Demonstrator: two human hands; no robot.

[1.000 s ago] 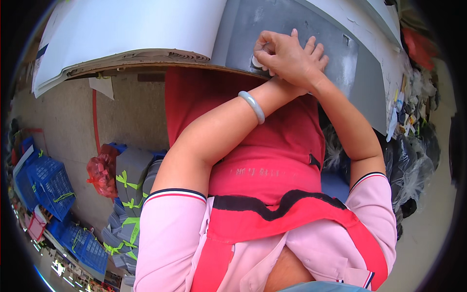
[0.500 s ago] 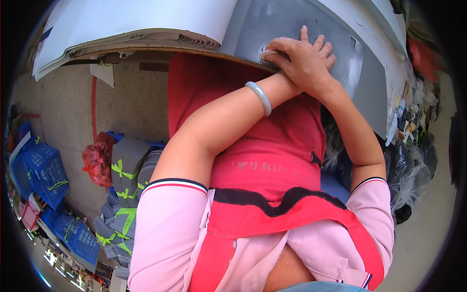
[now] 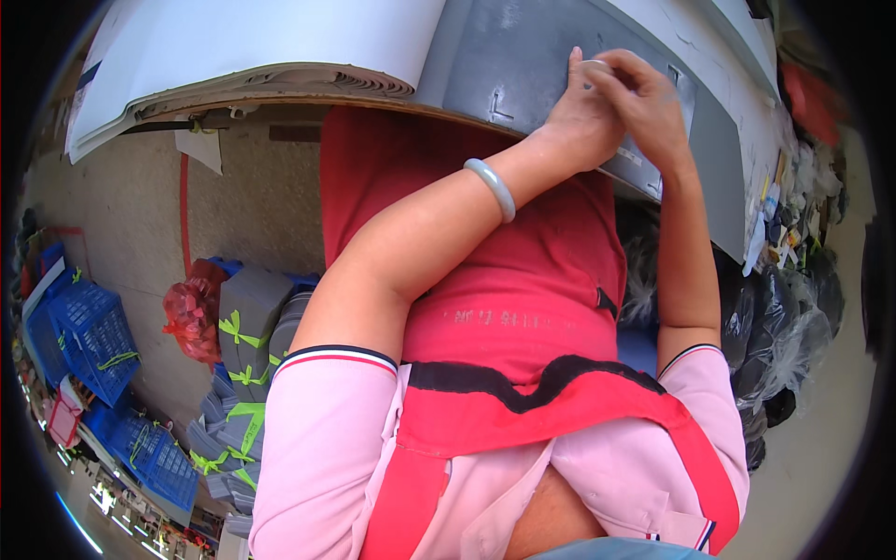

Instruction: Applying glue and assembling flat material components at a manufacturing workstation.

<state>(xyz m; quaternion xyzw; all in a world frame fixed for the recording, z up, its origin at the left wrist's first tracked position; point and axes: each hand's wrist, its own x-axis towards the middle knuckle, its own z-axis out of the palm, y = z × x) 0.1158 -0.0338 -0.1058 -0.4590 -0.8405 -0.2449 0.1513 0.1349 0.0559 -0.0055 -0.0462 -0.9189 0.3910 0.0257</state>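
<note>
1. Near the front edge of the table [image 3: 280, 97], toward its right end, the person's 2 hands met over a grey sheet [image 3: 523, 56], the right crossing above the left.
2. The right hand [image 3: 658, 107] was narrow, its bent thumb and finger pinching a small white piece [image 3: 595, 63]; only a thin rim of that piece showed, just beside a digit of the left hand and back from the table's front edge.
3. The left hand [image 3: 581, 133] rested on the grey sheet, 1 digit pointing toward the table's back edge. The right hand hid its other fingers, so I could not tell how wide it was or whether it held anything.
4. A white L-shaped mark [image 3: 501, 107] showed on the grey sheet near the table's front edge, left of both hands.
5. Over the table's left end lay white sheets [image 3: 252, 37], their layers curling up along the front edge.
6. The person wore a pale bracelet [image 3: 491, 189] on the left forearm and a red apron [image 3: 523, 271] over a pink shirt [image 3: 327, 429].
7. On the floor, left of the person, were a red bag [image 3: 194, 317], grey stacks [image 3: 266, 285] with green ties [image 3: 241, 329], and blue baskets [image 3: 98, 327] farther left.
8. Below the table's right edge, clear bags [image 3: 793, 327] were heaped.
</note>
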